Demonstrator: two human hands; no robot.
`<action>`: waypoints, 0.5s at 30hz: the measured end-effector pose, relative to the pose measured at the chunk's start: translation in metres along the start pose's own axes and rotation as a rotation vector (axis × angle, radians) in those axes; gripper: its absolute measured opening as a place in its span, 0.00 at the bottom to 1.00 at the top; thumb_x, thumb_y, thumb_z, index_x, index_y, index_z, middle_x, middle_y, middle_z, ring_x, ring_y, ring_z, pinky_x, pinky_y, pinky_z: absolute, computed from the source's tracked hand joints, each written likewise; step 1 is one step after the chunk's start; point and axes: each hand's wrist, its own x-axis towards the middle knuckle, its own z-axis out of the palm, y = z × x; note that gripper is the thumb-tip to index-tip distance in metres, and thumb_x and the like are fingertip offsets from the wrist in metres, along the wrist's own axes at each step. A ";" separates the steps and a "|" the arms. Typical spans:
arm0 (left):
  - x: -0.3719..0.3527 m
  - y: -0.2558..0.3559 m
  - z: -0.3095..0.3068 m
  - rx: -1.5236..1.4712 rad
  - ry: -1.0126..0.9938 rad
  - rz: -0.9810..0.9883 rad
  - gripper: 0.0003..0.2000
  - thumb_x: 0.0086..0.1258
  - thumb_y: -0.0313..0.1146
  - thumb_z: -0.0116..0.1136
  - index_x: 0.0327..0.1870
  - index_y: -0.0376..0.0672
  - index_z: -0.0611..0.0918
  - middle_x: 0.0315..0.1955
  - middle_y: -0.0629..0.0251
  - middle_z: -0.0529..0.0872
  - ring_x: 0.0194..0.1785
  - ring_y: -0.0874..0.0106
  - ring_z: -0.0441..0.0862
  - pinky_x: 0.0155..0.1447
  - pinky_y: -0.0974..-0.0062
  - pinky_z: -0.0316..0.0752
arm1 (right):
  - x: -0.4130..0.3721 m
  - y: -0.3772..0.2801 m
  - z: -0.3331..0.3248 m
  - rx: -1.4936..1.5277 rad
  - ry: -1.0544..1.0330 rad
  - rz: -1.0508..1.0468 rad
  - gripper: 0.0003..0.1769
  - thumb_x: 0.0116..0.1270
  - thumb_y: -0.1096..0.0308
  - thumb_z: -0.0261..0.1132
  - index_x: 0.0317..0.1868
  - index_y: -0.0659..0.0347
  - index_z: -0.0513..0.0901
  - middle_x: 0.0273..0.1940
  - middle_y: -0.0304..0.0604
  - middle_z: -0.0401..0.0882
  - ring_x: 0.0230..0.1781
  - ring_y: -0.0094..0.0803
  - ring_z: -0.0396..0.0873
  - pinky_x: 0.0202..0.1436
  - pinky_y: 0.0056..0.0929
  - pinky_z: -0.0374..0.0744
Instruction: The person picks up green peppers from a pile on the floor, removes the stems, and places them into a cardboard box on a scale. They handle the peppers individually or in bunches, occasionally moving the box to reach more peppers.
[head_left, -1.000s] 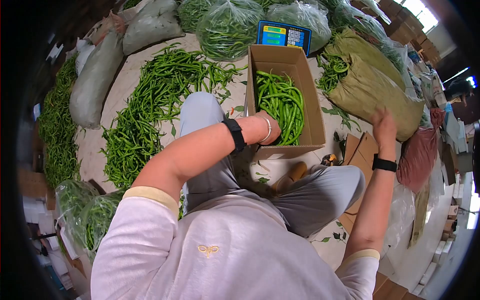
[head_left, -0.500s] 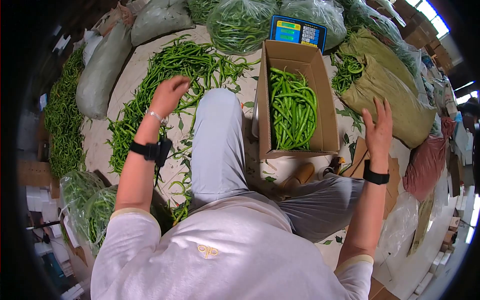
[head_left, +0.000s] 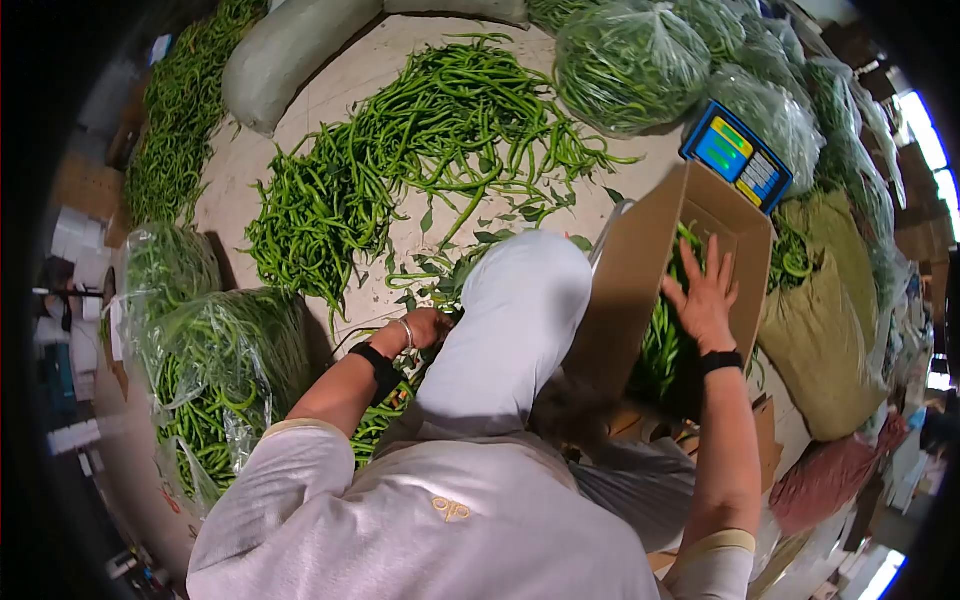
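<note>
Pale floor (head_left: 350,95), indoors, scattered leaves, sacks and bags around. Green peppers (head_left: 660,345) inside open cardboard box (head_left: 625,300), beside the bent knee (head_left: 530,310), on the right-hand side of the person. Peppers partly shaded by box wall and hand. Right hand (head_left: 705,300) over the box opening, fingers spread wide, palm side down, at the peppers; contact hard to tell. Black band (head_left: 721,361) on right wrist. Left hand (head_left: 428,328) low by the outer side of the knee, near leaves and loose peppers; fingers partly hidden, can't tell if gripping anything. Left wrist: black band (head_left: 380,371) plus thin bracelet (head_left: 406,333). Blue display panel (head_left: 738,155) just beyond far end of box, its lit readouts too small to read. Large loose pepper pile (head_left: 400,150) on floor ahead and to the left of the knee, thinning toward the box. Clear bag of peppers (head_left: 230,370) at left near the left arm; another clear bag (head_left: 630,70) beyond the pile, near the panel. Grey sack (head_left: 300,60) lying at far left, second pepper heap (head_left: 180,140) past it near the picture edge. Olive sack (head_left: 815,330) right of box, more peppers (head_left: 790,255) at its top; reddish sack (head_left: 835,475) below it in view.
</note>
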 end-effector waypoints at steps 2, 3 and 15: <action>0.014 0.007 -0.017 -0.155 0.096 -0.051 0.13 0.60 0.37 0.59 0.44 0.44 0.83 0.37 0.56 0.86 0.42 0.59 0.83 0.49 0.69 0.76 | 0.002 -0.003 0.027 -0.028 -0.103 0.009 0.38 0.59 0.40 0.59 0.70 0.33 0.58 0.74 0.44 0.43 0.72 0.55 0.45 0.65 0.72 0.45; 0.022 0.010 -0.027 -0.155 0.121 -0.054 0.12 0.61 0.34 0.60 0.44 0.42 0.82 0.37 0.57 0.86 0.42 0.62 0.83 0.49 0.71 0.76 | 0.005 -0.003 0.034 -0.030 -0.106 0.000 0.38 0.59 0.40 0.59 0.70 0.33 0.58 0.74 0.44 0.43 0.72 0.55 0.45 0.65 0.72 0.45; 0.326 0.016 -0.203 -0.109 0.592 -0.290 0.26 0.57 0.52 0.60 0.50 0.41 0.78 0.43 0.49 0.83 0.48 0.50 0.79 0.53 0.63 0.73 | 0.010 0.028 0.123 -0.118 -0.059 0.097 0.28 0.61 0.51 0.58 0.62 0.47 0.71 0.73 0.42 0.49 0.72 0.42 0.50 0.66 0.67 0.47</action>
